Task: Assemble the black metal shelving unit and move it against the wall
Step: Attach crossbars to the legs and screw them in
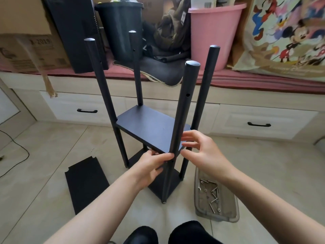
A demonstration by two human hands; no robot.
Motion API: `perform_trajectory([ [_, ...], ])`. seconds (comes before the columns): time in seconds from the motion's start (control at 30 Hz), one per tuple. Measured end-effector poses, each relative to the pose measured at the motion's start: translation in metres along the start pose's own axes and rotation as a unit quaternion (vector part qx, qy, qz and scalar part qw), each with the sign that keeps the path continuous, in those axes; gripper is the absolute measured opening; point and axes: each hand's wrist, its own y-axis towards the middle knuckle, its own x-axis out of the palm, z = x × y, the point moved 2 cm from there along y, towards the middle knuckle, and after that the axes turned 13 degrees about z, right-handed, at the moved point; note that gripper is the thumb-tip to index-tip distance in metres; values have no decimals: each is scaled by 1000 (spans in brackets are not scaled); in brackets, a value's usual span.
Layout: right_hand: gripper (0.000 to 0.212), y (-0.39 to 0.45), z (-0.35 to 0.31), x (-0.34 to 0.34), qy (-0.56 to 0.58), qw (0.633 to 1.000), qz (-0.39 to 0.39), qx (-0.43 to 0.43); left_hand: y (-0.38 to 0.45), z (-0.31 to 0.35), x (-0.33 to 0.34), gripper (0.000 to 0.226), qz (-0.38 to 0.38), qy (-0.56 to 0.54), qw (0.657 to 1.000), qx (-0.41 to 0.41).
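- Right now the person is working at the near front corner of the middle shelf (151, 127), where that panel is meeting the near post (182, 110) of the shelving unit (123, 120).
- The unit is standing upright on the tiled floor (52, 147) in front of the drawer bench (263, 120), with four posts rising above the middle shelf and a bottom shelf (163, 184) sitting low between them.
- The left hand (153, 164) is pinching the near edge of the middle shelf just left of the near post, fingers curled over the edge and thumb beneath.
- The right hand (198, 148) is hovering just right of the same post, fingers spread and lightly bent toward it; whether the fingertips are touching the post cannot be told, and no screw is showing in it.
- The post's long axis is running near vertical, leaning slightly, so the joint is lying between the two hands, each about equally close.
- Likely the coming move is lining up the shelf corner with the post's hole, then fetching a fastener.
- The tray of screws (215, 196) is lying on the floor beside the right forearm, nearer the right hand.
- A spare shelf panel (86, 184) is lying flat on the floor to the left, still unfitted.
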Motion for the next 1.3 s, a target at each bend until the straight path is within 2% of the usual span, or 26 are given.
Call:
perform_trajectory([
  [0.07,30,-3,-4,4,33,999,8,4,0,2,-3,60,-23,-54,998,-15],
  [0.2,36,-1,-8,11,58,998,22,10,8,5,-3,42,37,-155,987,-32],
  [0.47,20,10,-6,16,45,997,34,-44,21,0,5,36,111,-168,980,10],
  [0.67,28,8,2,-1,65,996,-1,-59,13,-19,20,26,164,-86,980,73],
  [0.77,32,7,5,-7,86,995,-19,-49,6,-23,26,18,158,-107,978,77],
  [0.97,35,6,6,-8,56,995,-35,-72,-6,-21,33,16,161,-144,974,66],
  [1.03,34,4,7,-11,55,995,-38,-72,-9,-20,32,21,166,-94,980,60],
  [1.13,33,1,11,-22,66,995,-32,-62,-11,-15,29,31,152,94,983,46],
  [1.23,24,0,15,-31,63,996,-36,-51,-17,-6,26,42,100,248,963,33],
  [1.3,23,2,16,-33,63,996,-40,-47,-21,0,22,40,94,334,935,72],
])
